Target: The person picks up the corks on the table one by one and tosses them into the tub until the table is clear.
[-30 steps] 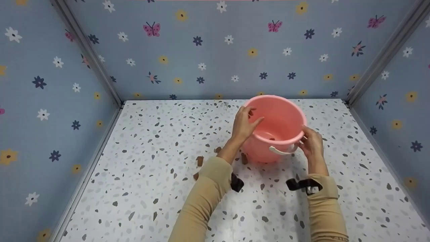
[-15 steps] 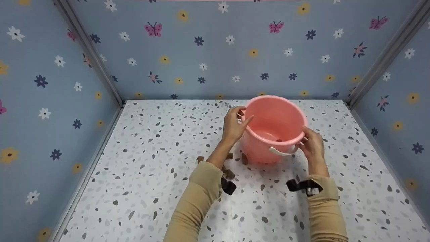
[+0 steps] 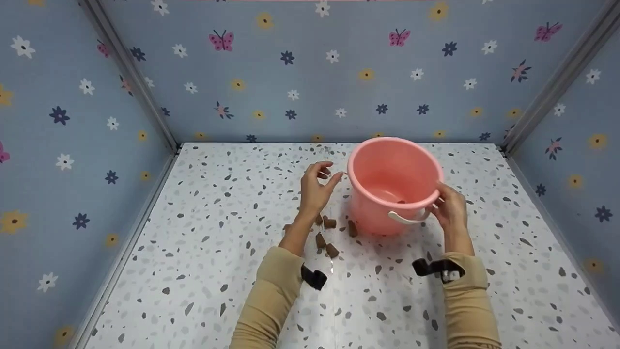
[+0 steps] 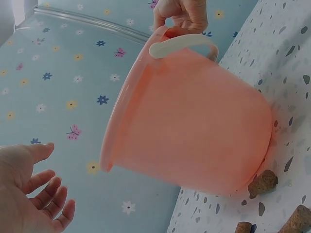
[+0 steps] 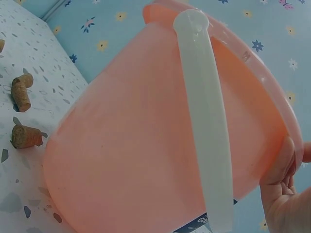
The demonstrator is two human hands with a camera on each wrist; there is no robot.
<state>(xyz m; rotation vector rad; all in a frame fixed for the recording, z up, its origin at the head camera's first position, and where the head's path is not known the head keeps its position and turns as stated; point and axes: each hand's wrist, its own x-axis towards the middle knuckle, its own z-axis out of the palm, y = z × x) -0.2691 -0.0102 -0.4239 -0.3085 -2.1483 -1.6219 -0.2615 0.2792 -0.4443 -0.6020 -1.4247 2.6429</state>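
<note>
1. Head view: A pink bucket (image 3: pixel 378 211) stood on the speckled tabletop (image 3: pixel 218 281), right of centre, its mouth facing up. The right hand (image 3: pixel 450 203) gripped its rim on the right side, close to the white handle (image 3: pixel 406 219), which hung down the near side. The left hand (image 3: pixel 315 191) was just beside the rim but apart from it, fingers loosely bent, holding nothing. Brown corks (image 3: pixel 332 250) lay scattered between the left forearm and the bucket's base, one right beside the base. A small brown thing showed inside the bucket, mostly hidden by the near rim. Tan sleeves (image 3: pixel 278 291) covered both forearms, and flowered wall panels (image 3: pixel 310 72) stood around the table.

2. Left wrist view: The left hand was at the lower left, palm and bent fingers visible, released and clear of the bucket. The right hand grasped the rim at the top. One cork lay by the base, with two more partly cut off below.

3. Right wrist view: The bucket filled most of the view, the handle crossing its side. The right hand pinched the rim at the right edge. Corks lay at the left.
</note>
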